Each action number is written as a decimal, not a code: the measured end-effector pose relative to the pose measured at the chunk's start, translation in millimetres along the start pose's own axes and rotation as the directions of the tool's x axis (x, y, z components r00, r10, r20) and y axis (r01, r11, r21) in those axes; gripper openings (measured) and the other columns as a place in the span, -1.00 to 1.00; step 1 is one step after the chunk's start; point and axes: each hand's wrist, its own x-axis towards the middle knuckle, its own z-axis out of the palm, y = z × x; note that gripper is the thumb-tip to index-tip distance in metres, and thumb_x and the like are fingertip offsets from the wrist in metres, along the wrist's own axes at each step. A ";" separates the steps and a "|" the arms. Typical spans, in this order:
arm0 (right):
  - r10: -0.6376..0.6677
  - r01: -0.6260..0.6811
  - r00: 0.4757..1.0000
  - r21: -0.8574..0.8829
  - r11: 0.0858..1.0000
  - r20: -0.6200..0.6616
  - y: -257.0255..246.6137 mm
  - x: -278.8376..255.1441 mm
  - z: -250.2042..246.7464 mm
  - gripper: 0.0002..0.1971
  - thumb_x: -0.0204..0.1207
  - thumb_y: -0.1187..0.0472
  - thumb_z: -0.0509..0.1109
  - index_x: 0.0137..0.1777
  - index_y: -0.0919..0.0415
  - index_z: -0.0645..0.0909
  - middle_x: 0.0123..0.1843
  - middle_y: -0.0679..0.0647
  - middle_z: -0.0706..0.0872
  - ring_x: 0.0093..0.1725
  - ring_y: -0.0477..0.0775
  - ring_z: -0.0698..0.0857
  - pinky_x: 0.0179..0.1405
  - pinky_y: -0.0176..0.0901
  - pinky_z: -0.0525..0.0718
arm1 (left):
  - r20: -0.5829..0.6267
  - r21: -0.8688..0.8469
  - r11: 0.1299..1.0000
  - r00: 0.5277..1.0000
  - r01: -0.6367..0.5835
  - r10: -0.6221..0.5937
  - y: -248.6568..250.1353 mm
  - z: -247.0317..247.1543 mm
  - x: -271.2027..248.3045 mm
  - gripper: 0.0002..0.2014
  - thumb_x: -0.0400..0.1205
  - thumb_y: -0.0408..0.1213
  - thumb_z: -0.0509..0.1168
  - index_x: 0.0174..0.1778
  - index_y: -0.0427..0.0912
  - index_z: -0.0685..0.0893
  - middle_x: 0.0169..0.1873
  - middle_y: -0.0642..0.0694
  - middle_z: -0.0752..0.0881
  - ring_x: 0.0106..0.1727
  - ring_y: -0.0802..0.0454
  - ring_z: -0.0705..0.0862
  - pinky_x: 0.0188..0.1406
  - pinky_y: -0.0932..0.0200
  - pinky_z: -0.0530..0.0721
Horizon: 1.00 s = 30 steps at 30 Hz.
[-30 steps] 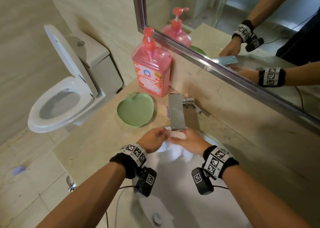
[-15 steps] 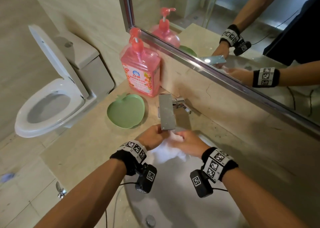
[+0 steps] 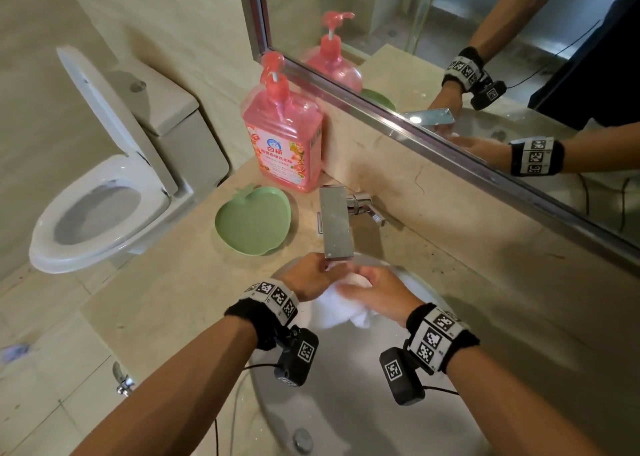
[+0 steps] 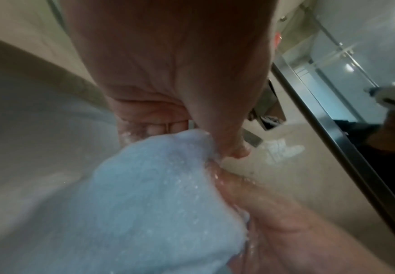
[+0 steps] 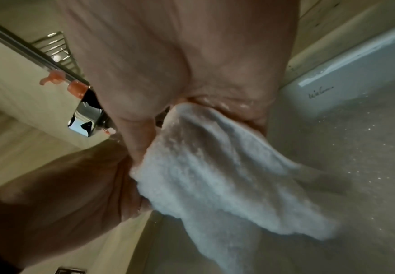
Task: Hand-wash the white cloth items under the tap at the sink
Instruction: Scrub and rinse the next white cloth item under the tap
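At the far left a toilet (image 3: 104,192) stands with its lid up, its near rim partly hidden by the worktop (image 3: 166,299). On the worktop sits a green apple-shaped dish (image 3: 252,225), and just behind it a pink pump bottle (image 3: 282,136); its label is too small to read. The tap (image 3: 336,227) juts out over the sink (image 3: 346,421), and its spout hides the fingertips beneath; no stream can be made out in the head view.

The left hand (image 3: 308,277) is curled round the upper end of the white cloth (image 3: 337,308), thumb pressed against the fabric in the left wrist view, where its fingers (image 4: 159,128) fold in behind the cloth (image 4: 145,194). The right hand (image 3: 375,292) grips the same cloth from the other side, fingers closed over it; in its wrist view the cloth (image 5: 215,166) hangs wet from the palm, blurred. The cloth is held bunched between both hands just below the spout, above the basin. The sink's near edge is cut off by the frame. Whether there is more than one cloth piece cannot be told.
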 end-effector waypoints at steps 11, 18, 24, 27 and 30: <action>0.000 0.028 0.991 0.205 0.978 -0.137 -5.4 6.9 -11.7 -0.74 0.59 0.21 0.51 0.22 0.26 0.62 0.12 0.25 0.81 0.16 0.31 0.79 0.27 0.27 0.72 | 0.019 -0.053 0.998 1.000 -0.023 0.024 -7.3 -2.5 -2.0 -0.61 0.78 0.03 0.11 0.47 0.01 0.60 0.37 -0.03 0.67 0.38 0.03 0.60 0.47 0.07 0.45; -0.064 0.077 0.993 -0.129 0.989 0.096 -20.7 15.9 12.5 -0.85 0.63 0.08 0.46 0.16 -0.04 0.77 -0.09 -0.21 0.84 -0.02 -0.26 0.77 0.05 -0.19 0.71 | -0.043 -0.127 0.988 0.996 -0.084 0.079 -12.3 -13.7 -5.4 -0.80 0.71 -0.07 0.28 0.17 -0.05 0.64 0.05 0.06 0.77 0.12 0.07 0.72 0.15 0.14 0.65; -0.053 0.052 0.998 -0.023 0.998 -0.042 -23.9 22.9 14.5 -0.73 0.71 0.08 0.38 0.37 0.04 0.66 0.19 0.15 0.81 0.12 0.16 0.80 0.12 0.08 0.77 | -0.111 -0.222 0.973 0.990 0.056 -0.083 -19.0 -14.8 -6.6 -0.92 0.71 -0.35 0.23 -0.09 -0.13 0.55 -0.21 0.02 0.58 -0.06 0.01 0.51 -0.18 0.28 0.46; -0.097 0.090 0.974 -0.048 0.995 -0.202 -18.7 18.7 11.0 -0.75 0.67 0.10 0.40 0.26 0.19 0.68 0.02 0.31 0.79 -0.21 0.08 0.68 -0.27 -0.23 0.67 | 0.010 0.146 0.986 0.996 0.082 -0.085 -23.2 -7.4 -2.0 -0.76 0.76 -0.09 0.14 0.14 -0.15 0.60 0.07 -0.10 0.67 0.08 -0.07 0.59 0.11 0.06 0.55; -0.052 0.053 0.982 -0.001 0.999 -0.184 -15.5 16.0 -2.6 -0.69 0.51 0.04 0.58 0.19 0.08 0.67 0.01 0.16 0.84 -0.10 0.14 0.79 -0.13 -0.01 0.75 | 0.018 0.281 0.959 0.999 0.034 -0.041 -21.8 -2.4 0.9 -0.72 0.75 0.02 0.10 0.12 -0.03 0.64 0.16 -0.17 0.69 0.09 -0.12 0.61 0.24 -0.03 0.58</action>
